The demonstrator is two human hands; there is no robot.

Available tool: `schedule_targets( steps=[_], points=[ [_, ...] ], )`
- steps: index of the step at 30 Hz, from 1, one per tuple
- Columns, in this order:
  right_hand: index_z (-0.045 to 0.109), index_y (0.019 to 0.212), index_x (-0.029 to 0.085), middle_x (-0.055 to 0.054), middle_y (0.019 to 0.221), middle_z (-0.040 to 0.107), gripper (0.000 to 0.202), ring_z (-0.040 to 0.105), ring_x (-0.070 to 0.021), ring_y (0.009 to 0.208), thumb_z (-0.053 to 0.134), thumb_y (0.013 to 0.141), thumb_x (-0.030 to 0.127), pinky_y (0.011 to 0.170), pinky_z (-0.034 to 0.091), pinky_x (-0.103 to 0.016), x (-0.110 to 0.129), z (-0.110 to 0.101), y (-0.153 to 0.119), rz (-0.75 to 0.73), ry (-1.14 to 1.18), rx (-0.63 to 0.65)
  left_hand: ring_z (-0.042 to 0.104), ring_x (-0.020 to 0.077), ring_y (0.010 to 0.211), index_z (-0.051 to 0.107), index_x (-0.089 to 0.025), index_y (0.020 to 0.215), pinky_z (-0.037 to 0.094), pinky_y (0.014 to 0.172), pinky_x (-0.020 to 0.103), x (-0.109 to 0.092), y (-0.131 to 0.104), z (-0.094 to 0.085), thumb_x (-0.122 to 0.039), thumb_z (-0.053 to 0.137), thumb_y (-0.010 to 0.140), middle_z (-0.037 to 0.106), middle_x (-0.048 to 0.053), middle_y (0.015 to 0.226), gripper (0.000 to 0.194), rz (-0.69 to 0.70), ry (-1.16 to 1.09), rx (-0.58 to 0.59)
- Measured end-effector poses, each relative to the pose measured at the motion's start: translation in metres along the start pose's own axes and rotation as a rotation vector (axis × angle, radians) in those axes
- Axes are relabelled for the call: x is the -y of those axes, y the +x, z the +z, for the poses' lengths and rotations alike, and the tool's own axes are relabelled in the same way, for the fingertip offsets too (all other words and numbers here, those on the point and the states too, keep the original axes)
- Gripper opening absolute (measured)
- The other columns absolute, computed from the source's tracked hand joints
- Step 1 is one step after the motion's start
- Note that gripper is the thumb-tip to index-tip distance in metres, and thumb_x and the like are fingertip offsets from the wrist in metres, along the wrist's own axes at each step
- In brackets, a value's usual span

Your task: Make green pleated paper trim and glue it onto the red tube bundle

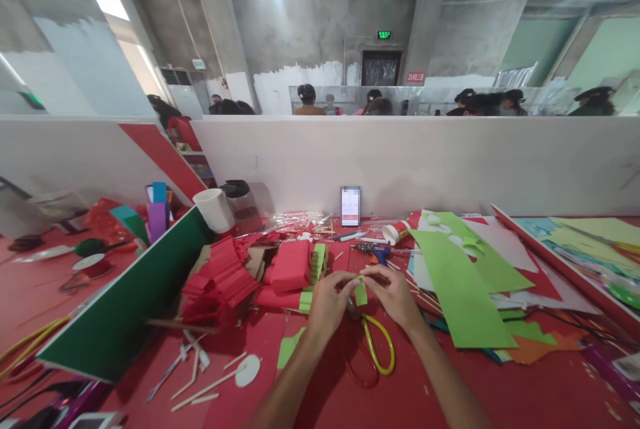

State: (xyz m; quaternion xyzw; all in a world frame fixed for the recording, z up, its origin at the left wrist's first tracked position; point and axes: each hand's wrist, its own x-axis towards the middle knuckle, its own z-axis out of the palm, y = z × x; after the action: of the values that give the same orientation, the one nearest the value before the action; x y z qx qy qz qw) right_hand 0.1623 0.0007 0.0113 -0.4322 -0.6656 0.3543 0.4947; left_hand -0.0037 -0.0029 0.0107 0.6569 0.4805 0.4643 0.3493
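Between my two hands is a small light green paper strip point(361, 293), its lower end hanging down. My left hand point(330, 299) pinches it from the left with thumb and forefinger. From the other side, the fingertips of my right hand point(393, 292) are closed on its top edge. Just below the hands lies a pair of scissors point(379, 345) with one yellow and one red handle loop; its blades are partly hidden by my left hand. Left of my left hand sit a red paper bundle point(291, 265) and a fringed green paper piece point(319, 262).
Light green paper sheets point(463, 289) pile up on the right, a glue gun point(377, 253) nearby. A phone point(351, 206) leans against the white partition point(400, 162). Crumpled red paper point(220, 282), wooden sticks point(210, 389) and a green board point(135, 295) are on the left.
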Motion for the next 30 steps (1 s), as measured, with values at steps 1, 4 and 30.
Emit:
schedule_targets(
  steps=[1, 4, 30],
  points=[
    [0.071, 0.089, 0.019, -0.005, 0.088, 0.072, 0.015, 0.066, -0.0197, 0.083, 0.061, 0.084, 0.030, 0.077, 0.051, -0.029, 0.0010, 0.0003, -0.0002, -0.010, -0.006, 0.000, 0.067, 0.0199, 0.077, 0.075, -0.018, 0.092, 0.048, 0.070, 0.028, -0.0001, -0.0001, -0.0001, -0.034, 0.058, 0.084, 0.074, 0.006, 0.085, 0.025, -0.002, -0.010, -0.004],
    [0.070, 0.089, 0.019, -0.005, 0.089, 0.071, 0.014, 0.065, -0.0195, 0.084, 0.060, 0.084, 0.029, 0.077, 0.051, -0.029, 0.0029, 0.0015, -0.0006, -0.040, -0.019, 0.003, 0.067, 0.0198, 0.076, 0.075, -0.017, 0.089, 0.048, 0.069, 0.027, -0.0006, -0.0007, -0.0006, -0.033, 0.060, 0.082, 0.075, 0.006, 0.083, 0.023, -0.010, -0.031, -0.018],
    [0.067, 0.086, 0.019, -0.004, 0.086, 0.070, 0.009, 0.065, -0.0186, 0.082, 0.060, 0.081, 0.021, 0.077, 0.051, -0.029, -0.0010, 0.0019, -0.0010, -0.033, 0.008, -0.021, 0.065, 0.0195, 0.079, 0.071, -0.016, 0.091, 0.049, 0.071, 0.028, 0.0020, 0.0004, 0.0022, -0.034, 0.062, 0.081, 0.072, 0.007, 0.085, 0.022, 0.005, -0.117, -0.012]
  ],
)
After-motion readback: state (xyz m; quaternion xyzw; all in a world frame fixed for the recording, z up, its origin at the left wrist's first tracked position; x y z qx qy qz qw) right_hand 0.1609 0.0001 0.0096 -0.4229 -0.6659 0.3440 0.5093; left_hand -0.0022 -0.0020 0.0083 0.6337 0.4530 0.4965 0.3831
